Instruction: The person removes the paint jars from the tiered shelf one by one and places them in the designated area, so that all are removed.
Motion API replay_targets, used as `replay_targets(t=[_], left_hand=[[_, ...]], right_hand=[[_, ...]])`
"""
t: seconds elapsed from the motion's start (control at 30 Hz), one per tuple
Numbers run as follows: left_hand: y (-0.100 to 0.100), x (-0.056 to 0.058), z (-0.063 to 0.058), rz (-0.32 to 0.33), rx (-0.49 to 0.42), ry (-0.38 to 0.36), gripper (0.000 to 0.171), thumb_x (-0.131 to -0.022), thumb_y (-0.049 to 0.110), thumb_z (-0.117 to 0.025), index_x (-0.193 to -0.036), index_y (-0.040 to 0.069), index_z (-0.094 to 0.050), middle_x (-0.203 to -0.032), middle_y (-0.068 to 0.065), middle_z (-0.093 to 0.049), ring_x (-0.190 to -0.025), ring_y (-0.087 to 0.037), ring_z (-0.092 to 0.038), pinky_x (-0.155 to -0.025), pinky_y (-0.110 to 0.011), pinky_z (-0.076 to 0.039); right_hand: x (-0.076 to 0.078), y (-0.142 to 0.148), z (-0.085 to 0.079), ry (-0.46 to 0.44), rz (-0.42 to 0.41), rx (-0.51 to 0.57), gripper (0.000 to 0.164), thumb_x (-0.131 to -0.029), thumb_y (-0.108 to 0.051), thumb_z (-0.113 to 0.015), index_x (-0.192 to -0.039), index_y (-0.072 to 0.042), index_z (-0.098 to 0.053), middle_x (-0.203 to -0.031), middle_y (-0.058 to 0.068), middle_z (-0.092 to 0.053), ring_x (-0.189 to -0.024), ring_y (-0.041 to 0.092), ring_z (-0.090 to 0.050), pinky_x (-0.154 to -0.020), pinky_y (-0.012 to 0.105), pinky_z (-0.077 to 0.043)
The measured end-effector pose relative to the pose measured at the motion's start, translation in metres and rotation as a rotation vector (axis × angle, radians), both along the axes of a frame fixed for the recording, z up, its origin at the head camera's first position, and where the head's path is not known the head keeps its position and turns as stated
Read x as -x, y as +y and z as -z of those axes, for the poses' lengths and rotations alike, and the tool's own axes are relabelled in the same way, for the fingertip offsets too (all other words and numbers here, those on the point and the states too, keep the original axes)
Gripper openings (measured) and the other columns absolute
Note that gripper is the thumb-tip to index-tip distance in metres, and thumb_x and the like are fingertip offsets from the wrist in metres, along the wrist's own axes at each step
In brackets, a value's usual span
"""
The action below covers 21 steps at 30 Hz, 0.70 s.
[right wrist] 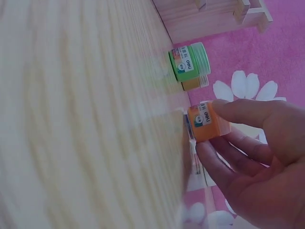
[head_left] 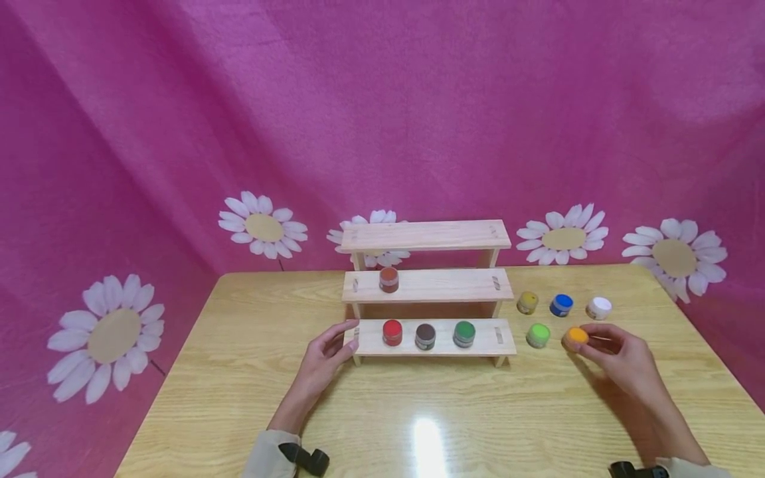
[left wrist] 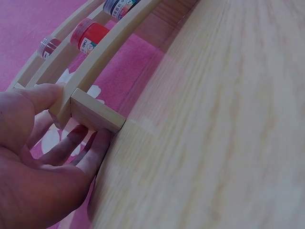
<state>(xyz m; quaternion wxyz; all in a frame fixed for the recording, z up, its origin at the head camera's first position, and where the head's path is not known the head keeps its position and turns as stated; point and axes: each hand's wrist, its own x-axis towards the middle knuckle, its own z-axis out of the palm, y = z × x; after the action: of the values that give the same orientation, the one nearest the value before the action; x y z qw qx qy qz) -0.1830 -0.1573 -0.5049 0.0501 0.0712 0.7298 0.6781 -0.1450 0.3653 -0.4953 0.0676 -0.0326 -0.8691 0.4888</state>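
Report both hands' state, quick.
Left hand: closed, holding the wooden rack at its bottom shelf's left end.
Right hand: closed, holding the orange jar.

Behind the bare fingers (right wrist: 214,164) come a pale beige left sleeve (head_left: 271,455) and matching right sleeve (head_left: 690,469), with a black gadget (head_left: 306,459) beside each.

Shelf (head_left: 427,236) matt wood; orange jar (right wrist: 204,123) smooth plastic; tabletop (head_left: 227,372) glossy wood-grain.

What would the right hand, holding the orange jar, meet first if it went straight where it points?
Probably the light green jar, just left of the orange jar, though depth is unclear.
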Motion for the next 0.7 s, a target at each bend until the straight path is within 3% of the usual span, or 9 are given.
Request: replay_targets(t=[0.23, 0.4, 0.7], left_hand=[[-0.001, 0.000, 0.001, 0.008, -0.009, -0.011, 0.041, -0.100, 0.013, -0.069, -0.140, 0.009, -0.063, -0.154, -0.012, -0.049, -0.144, -0.030, -0.043, -0.119, -0.045, -0.035], [-0.001, -0.001, 0.000, 0.011, -0.019, -0.009, 0.041, -0.099, 0.011, -0.069, -0.140, 0.008, -0.063, -0.156, -0.014, -0.046, -0.143, -0.031, -0.043, -0.118, -0.045, -0.036], [-0.001, -0.001, 0.000, 0.014, -0.012, -0.006, 0.041, -0.100, 0.013, -0.069, -0.140, 0.009, -0.062, -0.154, -0.012, -0.049, -0.144, -0.030, -0.042, -0.120, -0.045, -0.033]], right_hand=[[0.001, -0.003, 0.001, -0.016, -0.005, -0.051, 0.046, -0.094, -0.020, -0.077, -0.127, 0.008, -0.062, -0.105, -0.004, -0.074, -0.088, -0.012, -0.061, -0.073, 0.007, -0.050], [0.001, -0.004, 0.000, 0.006, -0.020, -0.066, 0.046, -0.095, -0.017, -0.076, -0.129, 0.010, -0.060, -0.108, -0.003, -0.072, -0.088, -0.013, -0.060, -0.073, 0.007, -0.051], [-0.002, -0.007, -0.012, 0.082, -0.010, -0.009, 0.046, -0.096, -0.012, -0.075, -0.131, 0.010, -0.058, -0.111, -0.028, -0.060, -0.097, -0.015, -0.058, -0.077, 0.007, -0.053]])
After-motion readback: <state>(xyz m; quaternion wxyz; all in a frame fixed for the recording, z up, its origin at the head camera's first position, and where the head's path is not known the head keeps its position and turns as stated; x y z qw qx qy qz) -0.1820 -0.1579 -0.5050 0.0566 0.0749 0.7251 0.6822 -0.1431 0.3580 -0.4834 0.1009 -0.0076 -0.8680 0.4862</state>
